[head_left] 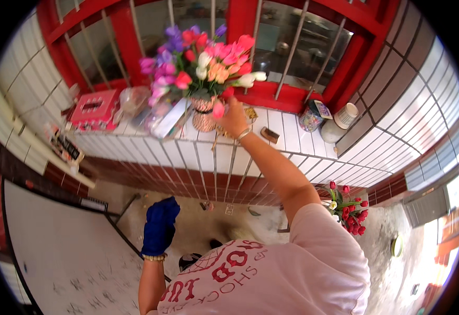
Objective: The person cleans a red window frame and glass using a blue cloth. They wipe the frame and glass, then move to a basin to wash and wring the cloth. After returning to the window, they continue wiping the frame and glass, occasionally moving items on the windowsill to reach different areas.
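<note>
On the white tiled ledge stands a woven-looking pinkish-brown vase (204,122) with a dark band, full of artificial flowers (208,65) in purple, pink, red, peach and white. My right hand (233,119) reaches up to the vase's right side, its fingers curled against it below the low red and pink blooms. The fingertips are partly hidden. Blue fabric (159,223) fully covers my left hand, which hangs lower left in front of the ledge, away from the flowers. Whether this is a glove or a bunched cloth does not show, and its fingers are hidden.
Left along the ledge sit a pink tissue box (94,109) and clear plastic bags (135,100). To the right are a brown block (269,135), a patterned tin (311,116) and stacked paper cups (346,114). A barred red window (240,31) rises behind. Red tulips (353,215) stand below right.
</note>
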{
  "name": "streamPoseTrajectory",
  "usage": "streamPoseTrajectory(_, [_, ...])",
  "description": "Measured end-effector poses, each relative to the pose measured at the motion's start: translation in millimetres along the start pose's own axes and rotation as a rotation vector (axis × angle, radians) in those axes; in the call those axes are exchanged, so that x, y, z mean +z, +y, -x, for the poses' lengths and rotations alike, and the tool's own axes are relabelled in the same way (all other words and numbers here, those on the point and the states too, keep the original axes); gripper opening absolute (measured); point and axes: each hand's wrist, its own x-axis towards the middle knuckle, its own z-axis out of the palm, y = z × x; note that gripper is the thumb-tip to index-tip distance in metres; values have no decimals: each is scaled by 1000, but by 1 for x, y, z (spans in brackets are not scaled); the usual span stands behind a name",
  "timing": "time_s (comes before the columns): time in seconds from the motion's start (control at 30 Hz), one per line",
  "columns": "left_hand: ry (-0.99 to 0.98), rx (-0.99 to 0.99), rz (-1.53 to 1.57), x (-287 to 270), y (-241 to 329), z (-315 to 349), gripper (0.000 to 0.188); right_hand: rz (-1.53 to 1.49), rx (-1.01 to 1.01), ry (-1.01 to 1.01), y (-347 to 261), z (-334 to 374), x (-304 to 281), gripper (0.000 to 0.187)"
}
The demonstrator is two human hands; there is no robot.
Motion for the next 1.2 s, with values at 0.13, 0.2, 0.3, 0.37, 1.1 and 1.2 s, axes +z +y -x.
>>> streamPoseTrajectory(0.13, [-168, 227, 62, -5, -41, -47, 37, -225, -27, -90, 16, -10, 23, 84])
streamPoseTrajectory(0.2, [-309, -315, 815, -1, -46, -71, 33, -141, -96, -84, 15, -16, 31, 81])
streamPoseTrajectory(0.3, [-447, -484, 1250, 13, -71, -91, 29, -458, -83, 38, 6, -22, 62, 70])
streamPoseTrajectory(0.37, [-484, -466, 1488, 29, -89, -96, 27, -631, -78, 69, 22, -31, 86, 72])
streamPoseTrajectory(1.1, [-508, -565, 1502, 55, -140, -118, 23, -202, 151, 219, -34, -34, -65, 70])
streamPoseTrajectory(1.2, [-527, -595, 1519, 57, -128, -120, 25, -155, 137, 289, 6, -27, -100, 72])
